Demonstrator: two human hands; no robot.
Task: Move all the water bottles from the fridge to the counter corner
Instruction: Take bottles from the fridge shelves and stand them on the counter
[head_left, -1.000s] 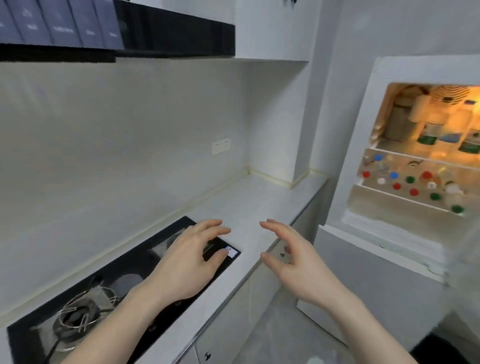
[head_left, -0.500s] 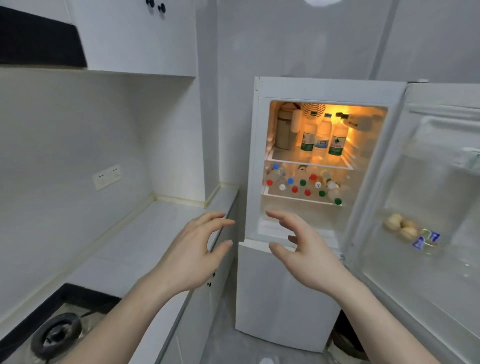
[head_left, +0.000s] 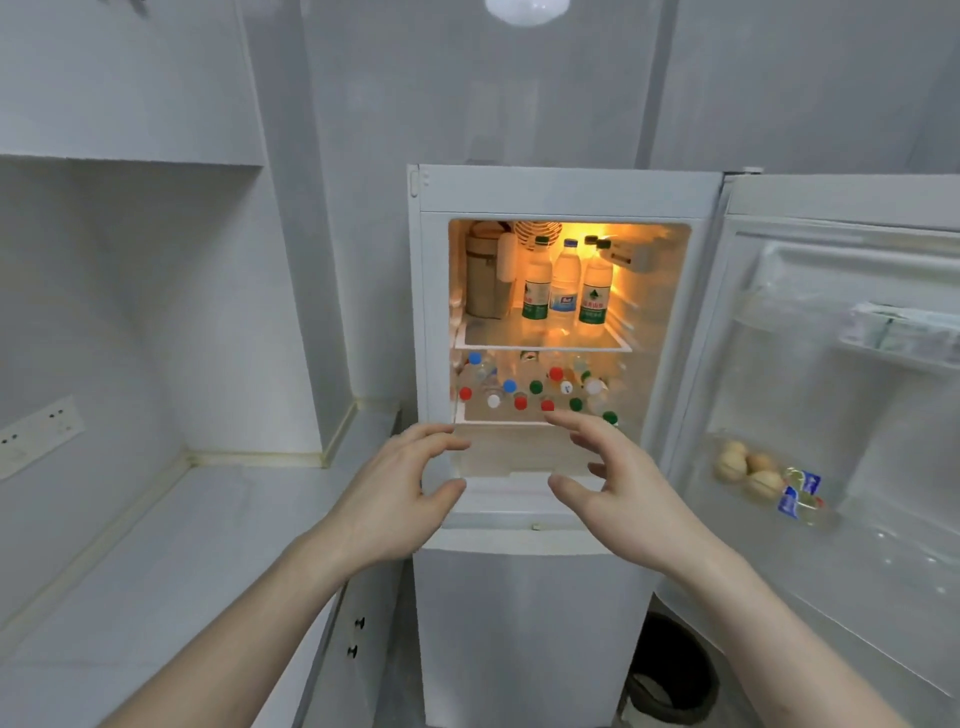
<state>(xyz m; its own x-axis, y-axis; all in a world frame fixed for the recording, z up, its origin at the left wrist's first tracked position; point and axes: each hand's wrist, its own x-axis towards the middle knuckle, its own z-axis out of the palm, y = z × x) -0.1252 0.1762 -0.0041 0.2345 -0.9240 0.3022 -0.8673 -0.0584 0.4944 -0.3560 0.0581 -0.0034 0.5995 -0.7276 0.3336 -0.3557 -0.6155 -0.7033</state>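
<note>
A small white fridge (head_left: 566, 189) stands open straight ahead, lit orange inside. On its upper shelf stand three water bottles (head_left: 565, 283) side by side, two with green labels and one with a blue label. The lower shelf holds several more bottles (head_left: 530, 389) seen by their red, blue, green and white caps. My left hand (head_left: 395, 499) and my right hand (head_left: 618, 483) hover in front of the fridge, just below the lower shelf, fingers loosely spread and holding nothing. The white counter corner (head_left: 270, 478) lies to the left of the fridge.
The fridge door (head_left: 841, 364) swings open to the right, with eggs (head_left: 748, 467) and small packets in its pockets. A tall container (head_left: 483, 275) stands at the left of the upper shelf. A wall socket (head_left: 39, 431) sits above the counter. A dark bin (head_left: 675, 670) stands on the floor.
The view has swung right from the stove and counter to face the fridge squarely. Both hands have stayed held out in front, empty, and are now closer to the fridge opening.
</note>
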